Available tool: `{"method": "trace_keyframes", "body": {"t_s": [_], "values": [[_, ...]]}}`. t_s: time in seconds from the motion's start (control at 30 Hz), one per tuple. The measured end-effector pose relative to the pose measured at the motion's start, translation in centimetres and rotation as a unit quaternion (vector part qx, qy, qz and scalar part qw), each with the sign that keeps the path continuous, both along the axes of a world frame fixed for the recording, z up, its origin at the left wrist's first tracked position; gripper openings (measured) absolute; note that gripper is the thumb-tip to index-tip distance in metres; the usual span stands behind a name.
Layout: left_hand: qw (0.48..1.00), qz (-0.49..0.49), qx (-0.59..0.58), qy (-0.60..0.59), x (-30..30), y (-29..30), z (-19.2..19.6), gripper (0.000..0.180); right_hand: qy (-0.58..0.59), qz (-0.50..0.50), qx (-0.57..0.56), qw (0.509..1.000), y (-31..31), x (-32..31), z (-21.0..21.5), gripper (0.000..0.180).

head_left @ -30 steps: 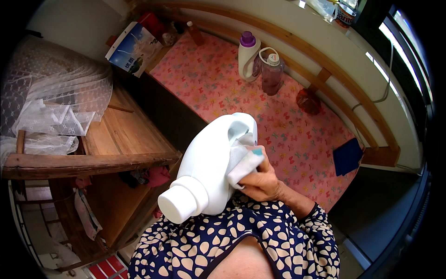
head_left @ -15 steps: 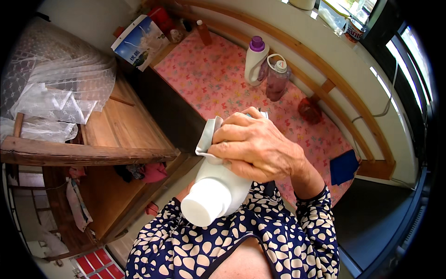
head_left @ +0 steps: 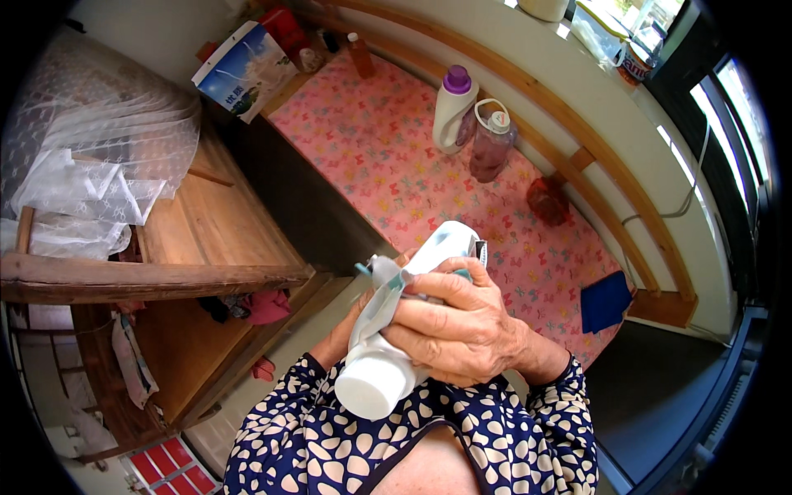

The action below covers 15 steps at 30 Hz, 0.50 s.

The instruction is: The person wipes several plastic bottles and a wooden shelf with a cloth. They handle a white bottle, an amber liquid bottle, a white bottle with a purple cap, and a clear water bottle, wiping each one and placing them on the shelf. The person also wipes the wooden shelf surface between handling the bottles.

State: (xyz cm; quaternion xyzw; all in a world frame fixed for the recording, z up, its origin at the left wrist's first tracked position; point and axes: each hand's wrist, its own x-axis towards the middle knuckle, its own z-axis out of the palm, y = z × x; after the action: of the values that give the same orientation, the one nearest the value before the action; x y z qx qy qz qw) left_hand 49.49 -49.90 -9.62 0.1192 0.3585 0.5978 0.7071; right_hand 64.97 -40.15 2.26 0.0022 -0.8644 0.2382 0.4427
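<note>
White bottle — under cloth and right fingers.

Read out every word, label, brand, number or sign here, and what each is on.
I won't copy any wording, but print appears here:
Blue-and-white bag: large characters, legible.
Labelled container, upper right: large letters, partly cut off.
Handled bottle: lid marks too small to read.
Held white bottle: dark patch at edge, unreadable.
</note>
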Motion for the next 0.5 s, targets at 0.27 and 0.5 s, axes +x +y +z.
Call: {"method": "trace_keyframes", "body": {"t_s": [0.27,0.5], "values": [[1.000,0.002,-0.011,0.011,-0.3,0.0,0.2,0.046,-0.079,0.045,-0.214,0.973,5.6,0.8,-4.6,0.031],[1.000,0.005,-0.021,0.023,-1.2,-0.9,0.5,0.047,-0.104,-0.001,-0.346,0.932,7.1,1.6,-10.7,0.038]]}}
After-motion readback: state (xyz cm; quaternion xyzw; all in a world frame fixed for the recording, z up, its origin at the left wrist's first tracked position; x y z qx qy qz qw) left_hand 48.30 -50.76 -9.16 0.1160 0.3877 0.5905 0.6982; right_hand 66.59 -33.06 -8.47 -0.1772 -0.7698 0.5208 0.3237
